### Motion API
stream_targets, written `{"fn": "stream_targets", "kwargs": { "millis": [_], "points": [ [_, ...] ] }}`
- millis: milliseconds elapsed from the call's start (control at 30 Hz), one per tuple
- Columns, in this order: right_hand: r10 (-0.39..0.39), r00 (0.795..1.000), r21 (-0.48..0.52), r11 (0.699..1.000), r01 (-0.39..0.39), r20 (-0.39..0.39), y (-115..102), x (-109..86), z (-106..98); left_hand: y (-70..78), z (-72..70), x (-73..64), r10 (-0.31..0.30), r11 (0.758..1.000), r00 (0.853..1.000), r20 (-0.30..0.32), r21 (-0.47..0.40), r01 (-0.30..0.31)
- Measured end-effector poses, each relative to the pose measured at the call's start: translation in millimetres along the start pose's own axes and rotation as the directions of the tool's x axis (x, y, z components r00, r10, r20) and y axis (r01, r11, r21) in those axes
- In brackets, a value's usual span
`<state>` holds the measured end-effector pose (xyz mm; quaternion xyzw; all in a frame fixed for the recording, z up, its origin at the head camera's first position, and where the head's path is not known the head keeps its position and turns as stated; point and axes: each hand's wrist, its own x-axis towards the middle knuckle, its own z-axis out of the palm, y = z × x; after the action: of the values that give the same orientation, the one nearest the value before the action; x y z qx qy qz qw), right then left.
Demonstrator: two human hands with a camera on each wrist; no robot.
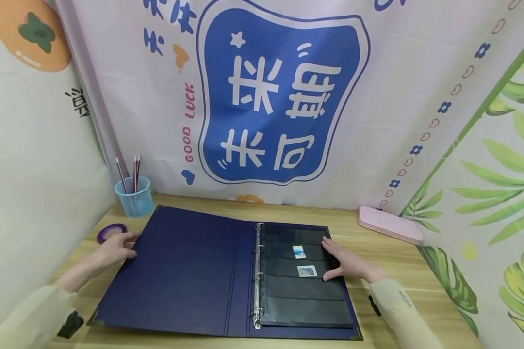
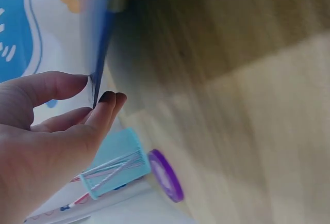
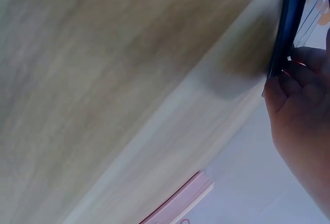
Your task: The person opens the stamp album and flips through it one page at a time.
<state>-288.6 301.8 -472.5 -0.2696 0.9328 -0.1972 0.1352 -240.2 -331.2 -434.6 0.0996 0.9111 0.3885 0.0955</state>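
Observation:
A dark blue ring-binder stamp album (image 1: 179, 271) lies spread across the table. Its right side bears a black pocket page (image 1: 307, 310), where two small stamps, a blue-and-white stamp (image 1: 299, 252) and a greenish stamp (image 1: 307, 271), sit in separate rows. My left hand (image 1: 120, 247) pinches the outer edge of the left cover (image 2: 100, 59) between thumb and fingers. At the right edge of the album, my right hand (image 1: 349, 261) holds on, its thumb over the page. The right wrist view shows fingertips (image 3: 276, 92) curled at the album's edge.
Behind the left hand lies a purple-rimmed roll (image 1: 112, 232). A light-blue cup (image 1: 135, 198) with several pencils stands at the back left. At the back right rests a pink box (image 1: 390, 224). Printed cloth (image 1: 419, 72) hangs around the wooden table (image 1: 384, 237).

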Motion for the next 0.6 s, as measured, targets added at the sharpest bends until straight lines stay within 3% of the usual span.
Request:
{"fn": "stream_targets", "kwargs": {
  "millis": [167,300,433,600],
  "points": [
    [0.012,1.0,0.004,1.0,-0.012,0.008,1,0.4,0,-10.2,7.4,0.5,0.019,0.999,1.0,-0.002,0.029,-0.019],
    [0.011,1.0,0.007,1.0,-0.011,0.011,1,1.0,1,-16.6,14.5,0.4,0.102,0.99,0.993,-0.055,0.108,-0.095],
    [0.013,1.0,0.015,1.0,-0.013,0.013,2,1.2,1,-21.4,20.8,1.1,0.186,0.958,0.977,-0.101,0.241,-0.157],
    [0.014,1.0,0.003,1.0,-0.014,0.007,4,0.9,1,-23.9,26.8,2.6,0.236,0.913,0.967,-0.1,0.362,-0.186]
  ]
}}
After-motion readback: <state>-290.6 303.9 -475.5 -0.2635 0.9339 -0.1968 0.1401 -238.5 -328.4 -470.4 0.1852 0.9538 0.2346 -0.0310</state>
